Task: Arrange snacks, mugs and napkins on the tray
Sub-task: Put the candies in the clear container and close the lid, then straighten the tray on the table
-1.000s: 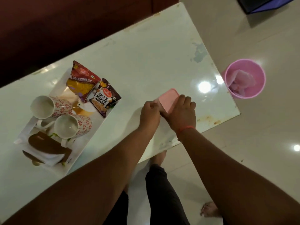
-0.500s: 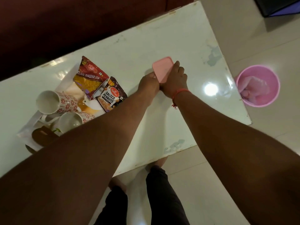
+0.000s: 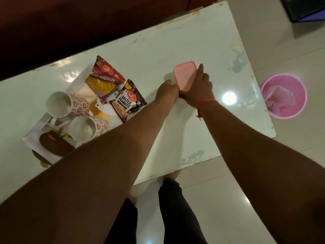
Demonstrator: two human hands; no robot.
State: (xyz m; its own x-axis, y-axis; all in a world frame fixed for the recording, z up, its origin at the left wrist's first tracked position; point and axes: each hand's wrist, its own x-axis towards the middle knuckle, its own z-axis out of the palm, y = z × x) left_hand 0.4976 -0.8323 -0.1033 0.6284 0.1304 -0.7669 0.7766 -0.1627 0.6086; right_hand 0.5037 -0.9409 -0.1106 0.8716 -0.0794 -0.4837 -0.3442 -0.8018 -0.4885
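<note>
Dim, warm indoor light from overhead lamps, mirrored as white glare spots on the glossy table [image 3: 193, 41] and floor [image 3: 263, 199]; soft shadows under the arms, wide-angle bending at the edges, slight overall softness.

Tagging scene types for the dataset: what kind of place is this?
Most likely a home living room: a low white table on a tiled floor, what looks like a dark red sofa behind it, and a small pink bin beside the table.
</note>
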